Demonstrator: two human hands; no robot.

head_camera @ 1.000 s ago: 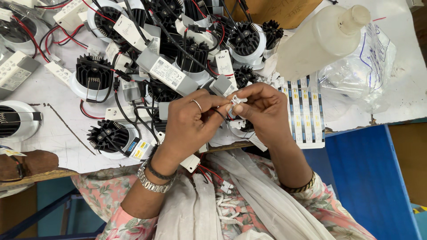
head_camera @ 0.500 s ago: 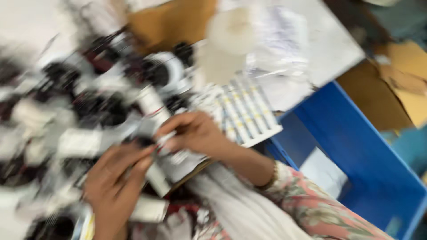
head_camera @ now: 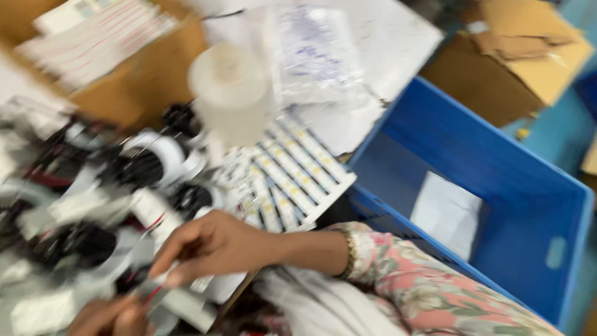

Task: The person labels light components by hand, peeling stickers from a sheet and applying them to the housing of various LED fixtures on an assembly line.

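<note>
The right hand [head_camera: 217,246] has its fingers [head_camera: 171,258] pressed together at the tips, pinching a small grey part [head_camera: 149,287] with a bit of red on it. The picture is blurry, so it may be a little connector, but that is hard to tell. The left hand [head_camera: 109,318] is at the bottom edge, just under that part, and its fingers seem to touch it too. I cannot tell how they are bent.

Around the hands lie many black and white round lamp parts [head_camera: 134,168] with red wires. Just beside the right arm is a white sheet of small strips [head_camera: 292,174]. A pale plastic bottle [head_camera: 230,93] stands behind it. A blue bin [head_camera: 472,155] sits to the right.
</note>
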